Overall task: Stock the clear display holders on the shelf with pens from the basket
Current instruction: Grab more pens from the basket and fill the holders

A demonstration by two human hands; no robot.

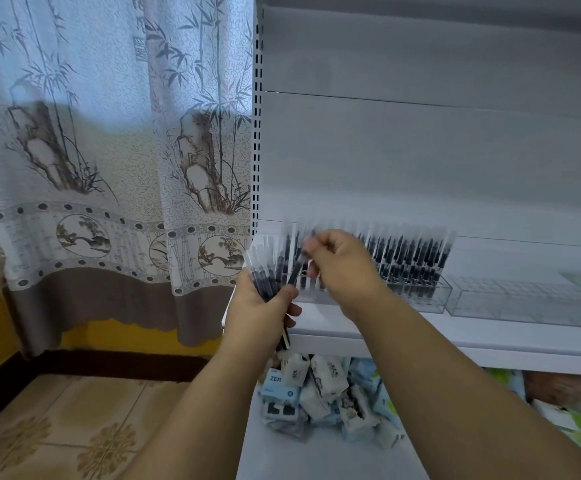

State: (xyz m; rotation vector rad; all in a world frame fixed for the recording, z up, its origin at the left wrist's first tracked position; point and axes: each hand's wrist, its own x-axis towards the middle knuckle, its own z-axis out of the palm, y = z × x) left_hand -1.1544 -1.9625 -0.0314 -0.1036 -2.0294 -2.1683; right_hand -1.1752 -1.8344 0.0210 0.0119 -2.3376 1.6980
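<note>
head view shows the stocking step well under way: the left hand (261,306) is wrapped round a bundle of pens (268,271) held upright just in front of the shelf (420,336), and the right hand (337,261) pinches a single pen (297,268) drawn from that bundle, over the left end of the first clear holder (431,299).

as a judgement, the pen in hand is about to be slotted. the next move calls for tipping it upright over a free slot at the holder's left end and lowering it straight down without knocking its standing neighbours, while the other hand keeps the bundle from fanning out.

counts: two hands, both busy. two clear holders show on the shelf, side by side; the nearer one is packed with standing pens across its right part, the second holder (524,299) to its right looks empty. the pens are too blurred to count, perhaps some dozens in the holder and a handful or more in the bundle. the basket is not in view.

below the shelf lies a heap of small wrapped packs (320,393), and a printed curtain (109,150) hangs to the left.
</note>
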